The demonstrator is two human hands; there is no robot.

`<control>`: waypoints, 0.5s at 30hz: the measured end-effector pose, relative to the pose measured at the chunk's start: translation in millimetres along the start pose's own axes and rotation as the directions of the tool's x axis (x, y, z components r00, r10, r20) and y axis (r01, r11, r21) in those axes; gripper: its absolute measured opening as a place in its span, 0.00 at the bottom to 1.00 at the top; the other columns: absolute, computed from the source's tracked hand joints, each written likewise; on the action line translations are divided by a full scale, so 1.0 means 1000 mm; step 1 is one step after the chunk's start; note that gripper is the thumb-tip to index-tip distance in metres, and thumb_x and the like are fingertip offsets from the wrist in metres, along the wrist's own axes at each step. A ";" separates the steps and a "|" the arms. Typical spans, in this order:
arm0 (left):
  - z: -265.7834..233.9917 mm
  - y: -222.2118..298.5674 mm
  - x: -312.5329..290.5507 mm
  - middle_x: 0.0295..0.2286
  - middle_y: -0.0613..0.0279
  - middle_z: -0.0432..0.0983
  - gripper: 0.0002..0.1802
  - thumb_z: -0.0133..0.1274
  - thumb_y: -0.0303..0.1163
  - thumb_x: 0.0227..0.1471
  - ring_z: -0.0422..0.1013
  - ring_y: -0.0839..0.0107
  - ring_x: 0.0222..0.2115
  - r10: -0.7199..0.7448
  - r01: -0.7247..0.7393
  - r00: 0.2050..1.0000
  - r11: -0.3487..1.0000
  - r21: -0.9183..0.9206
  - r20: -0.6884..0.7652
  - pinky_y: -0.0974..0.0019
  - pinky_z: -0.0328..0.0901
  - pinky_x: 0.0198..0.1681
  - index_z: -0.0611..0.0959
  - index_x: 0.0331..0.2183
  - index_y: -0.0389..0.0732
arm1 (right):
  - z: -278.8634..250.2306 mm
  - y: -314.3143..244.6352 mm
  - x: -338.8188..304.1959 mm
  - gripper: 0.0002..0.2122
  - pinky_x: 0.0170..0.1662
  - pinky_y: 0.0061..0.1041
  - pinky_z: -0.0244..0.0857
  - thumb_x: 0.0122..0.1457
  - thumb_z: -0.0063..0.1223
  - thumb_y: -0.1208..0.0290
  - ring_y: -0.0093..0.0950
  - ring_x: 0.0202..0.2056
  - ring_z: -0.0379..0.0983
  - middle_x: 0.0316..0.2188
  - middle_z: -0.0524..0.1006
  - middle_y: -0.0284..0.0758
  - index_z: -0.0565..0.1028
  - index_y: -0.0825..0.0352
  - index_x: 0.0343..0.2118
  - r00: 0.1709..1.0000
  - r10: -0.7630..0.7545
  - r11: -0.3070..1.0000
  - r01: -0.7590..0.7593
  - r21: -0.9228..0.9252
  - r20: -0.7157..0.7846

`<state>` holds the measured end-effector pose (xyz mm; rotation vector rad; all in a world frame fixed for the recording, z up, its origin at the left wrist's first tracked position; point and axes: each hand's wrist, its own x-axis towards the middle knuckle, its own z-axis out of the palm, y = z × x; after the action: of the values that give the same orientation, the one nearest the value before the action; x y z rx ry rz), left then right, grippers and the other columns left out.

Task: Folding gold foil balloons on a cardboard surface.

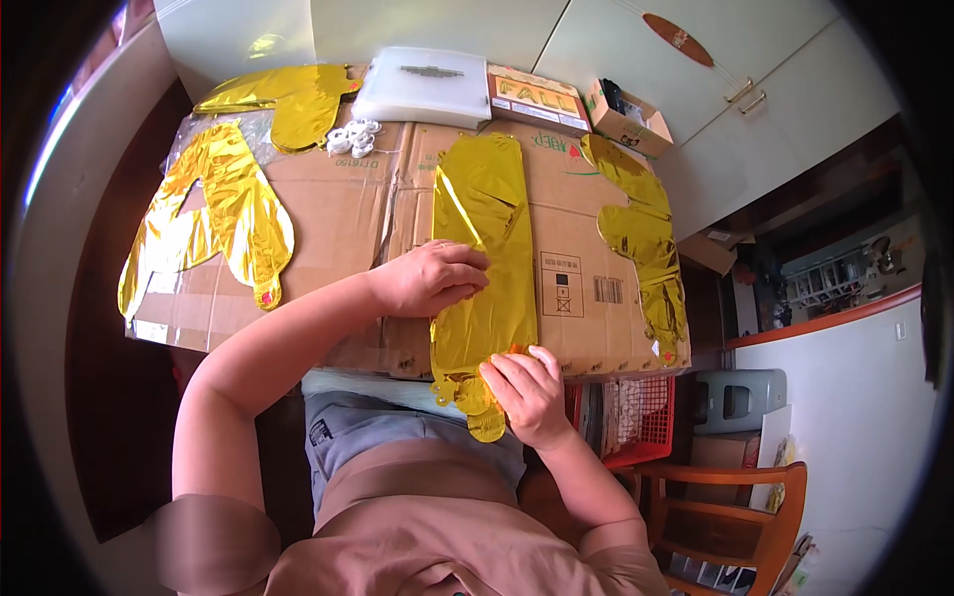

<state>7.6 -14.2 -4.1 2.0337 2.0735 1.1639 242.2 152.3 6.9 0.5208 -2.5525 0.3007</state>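
Note:
A flat gold foil balloon (487,214), long and uninflated, lies on a cardboard-topped surface in front of me, its lower end hanging over the near edge. My left hand (434,278) rests over its left side with the fingers curled closed; what they hold, if anything, is hidden. At the balloon's near end, my right hand (527,395) is closed on the foil, fingers bent and thumb underneath. A bit of orange shows beside those fingers. More flat gold balloons lie around: an A-shaped one (243,214) on the left, another (303,104) behind it, and a curvy one (641,238) on the right.
White cord (353,137) lies bundled near a translucent plastic case (422,94). Beside that stand a printed box (537,102) and a small open carton (629,124). Cabinets rise behind the cardboard (333,214). A red crate (646,422) and wooden chair (730,487) stand lower right.

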 end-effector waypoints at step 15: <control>0.000 -0.040 0.080 0.55 0.57 0.73 0.23 0.53 0.37 0.57 0.67 0.59 0.59 0.265 -0.362 0.919 0.860 0.359 0.290 0.51 0.57 0.64 0.77 0.55 0.46 | -0.006 0.000 -0.004 0.12 0.55 0.40 0.64 0.55 0.55 0.71 0.30 0.44 0.75 0.42 0.79 0.34 0.81 0.65 0.41 0.999 0.027 0.999 -0.028 0.039 0.026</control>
<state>-39.1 60.3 13.9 2.6274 2.0483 0.4893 247.8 155.8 9.6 0.5071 -2.5850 0.3569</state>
